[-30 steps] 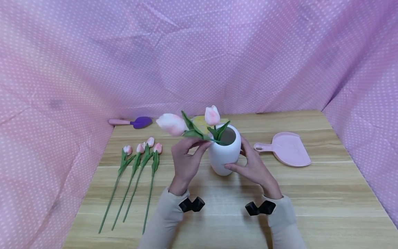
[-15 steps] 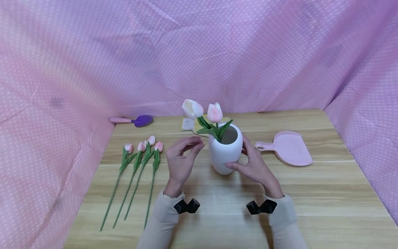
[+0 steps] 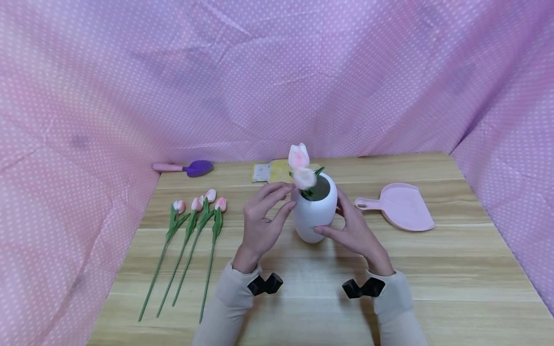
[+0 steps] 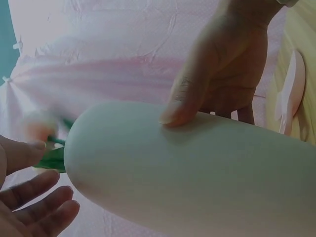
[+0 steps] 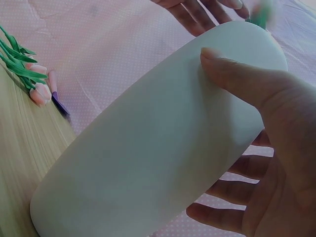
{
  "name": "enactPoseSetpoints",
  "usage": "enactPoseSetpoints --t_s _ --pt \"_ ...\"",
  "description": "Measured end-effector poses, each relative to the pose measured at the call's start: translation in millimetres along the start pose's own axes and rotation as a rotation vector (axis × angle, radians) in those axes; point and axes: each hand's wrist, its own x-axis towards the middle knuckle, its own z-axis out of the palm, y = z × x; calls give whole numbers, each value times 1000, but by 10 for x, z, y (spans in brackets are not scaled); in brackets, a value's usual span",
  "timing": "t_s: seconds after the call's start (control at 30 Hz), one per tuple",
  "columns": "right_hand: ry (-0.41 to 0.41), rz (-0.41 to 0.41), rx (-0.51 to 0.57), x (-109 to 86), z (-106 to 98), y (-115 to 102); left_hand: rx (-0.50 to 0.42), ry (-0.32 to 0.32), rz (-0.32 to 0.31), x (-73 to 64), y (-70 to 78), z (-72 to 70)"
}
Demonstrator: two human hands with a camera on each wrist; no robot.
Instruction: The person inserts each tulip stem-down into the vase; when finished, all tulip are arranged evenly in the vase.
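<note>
A tall white vase [image 3: 312, 222] stands upright on the table, its opening toward the head camera. My right hand [image 3: 358, 231] holds its right side, thumb across the front and fingers behind, as the right wrist view also shows. Two pink-and-white artificial tulips rise from the mouth: the rear bloom [image 3: 298, 156] stands upright, while the front bloom [image 3: 305, 178] is blurred and low over the rim. Beside the rim is my left hand [image 3: 262, 226], thumb and fingers parted. Its fingers spread loosely near the green leaves [image 4: 52, 160] in the left wrist view. The stems inside are hidden.
Several more tulips [image 3: 192, 240] lie side by side on the left of the wooden table [image 3: 311, 307]. A purple trowel [image 3: 199, 168] lies at the back left, a yellow-and-white packet [image 3: 277, 171] behind the vase, and a pink dustpan [image 3: 407, 206] to the right. Pink dotted cloth surrounds the table.
My left hand let go of the tulip's stem, drew back left, then returned to the rim. That bloom swung right, in front of the other one. The right hand and vase stayed nearly still.
</note>
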Motion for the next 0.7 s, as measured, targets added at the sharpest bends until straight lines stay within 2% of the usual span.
enactPoseSetpoints --t_s 0.2,0.37,0.53,0.7 --pt "-5 -6 16 -1 -4 4 -4 37 -47 -37 -32 -41" --pt "-10 16 17 0 -6 -25 -9 60 -58 -81 -117 -129" --pt "-10 30 10 -1 2 -26 14 100 -82 -143 -230 -265" --pt "-10 41 6 -1 2 -33 19 146 -141 -197 -343 -460"
